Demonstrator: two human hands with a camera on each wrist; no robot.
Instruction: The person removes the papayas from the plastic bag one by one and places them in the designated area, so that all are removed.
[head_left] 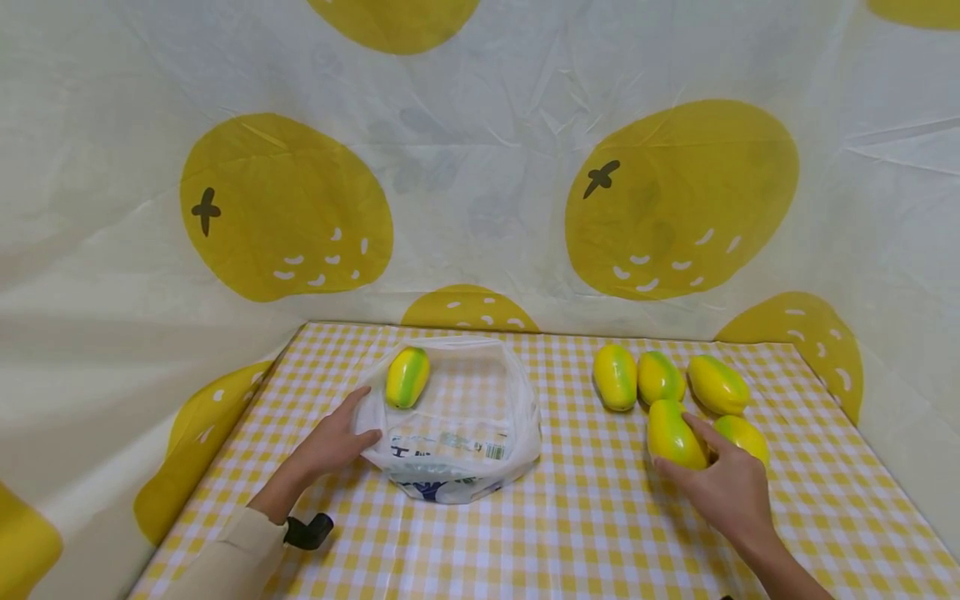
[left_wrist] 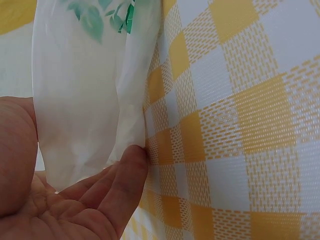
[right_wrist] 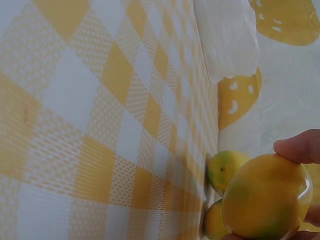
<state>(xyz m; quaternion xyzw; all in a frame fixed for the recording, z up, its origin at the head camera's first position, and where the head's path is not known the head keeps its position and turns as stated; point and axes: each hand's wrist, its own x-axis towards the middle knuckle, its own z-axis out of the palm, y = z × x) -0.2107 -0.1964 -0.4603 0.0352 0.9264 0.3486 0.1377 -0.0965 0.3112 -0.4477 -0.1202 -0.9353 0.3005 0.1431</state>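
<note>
A white plastic bag (head_left: 528, 417) with printed lettering stands with its mouth spread wide, left of the table's middle. Inside it, at the left, lies a yellow-green mango (head_left: 407, 377). My left hand (head_left: 335, 437) holds the bag by its left side; in the left wrist view, the bag's film (left_wrist: 82, 100) passes between thumb and curled fingers. On the right, my right hand (head_left: 723, 483) grips another mango (head_left: 673, 433), thumb on the near side and fingers over the far side. The right wrist view shows this held mango (right_wrist: 267, 195) up close.
Behind the held mango, three mangoes lie in a row: a left one (head_left: 615, 377), a middle one (head_left: 661, 378) and a right one (head_left: 718, 384). Another mango (head_left: 742, 437) is partly hidden by my right hand. A fruit-printed curtain (head_left: 480, 208) hangs behind the checked tablecloth (head_left: 585, 517).
</note>
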